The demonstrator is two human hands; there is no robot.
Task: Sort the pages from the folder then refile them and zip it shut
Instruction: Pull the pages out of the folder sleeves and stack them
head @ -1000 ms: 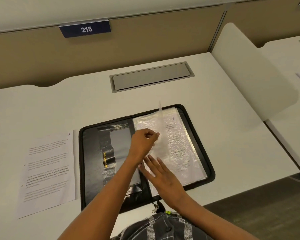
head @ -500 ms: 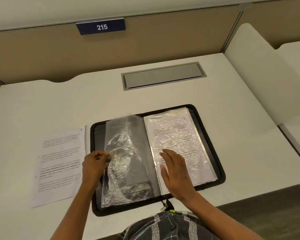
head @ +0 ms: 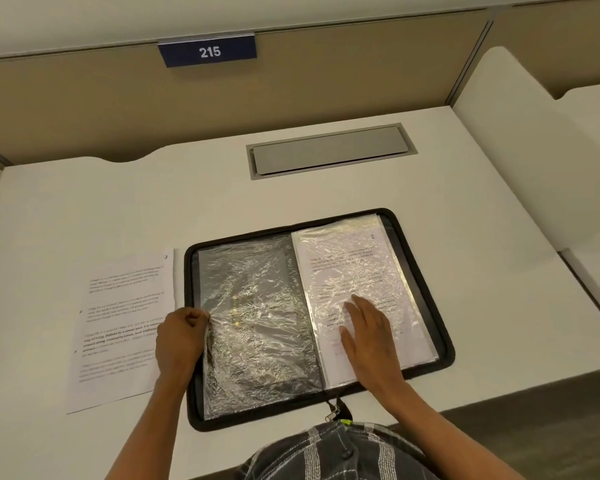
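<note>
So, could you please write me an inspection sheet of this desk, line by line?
Surface: white desk, closed hatch at the back.
Job's things: folder lies unzipped and open; empty sleeve on its left half, page 2 sleeved on its right; page 3 loose, left of the folder.
Clutter: nothing seen.
Hands: left hand pinches the empty sleeve's edge; right hand rests flat on page 2.
Cables: nothing seen.
Surroundings: beige partition with plate 215.

One folder (head: 192, 289), two printed pages (head: 125, 327) (head: 347, 268), two hands (head: 179, 341) (head: 368, 337)
</note>
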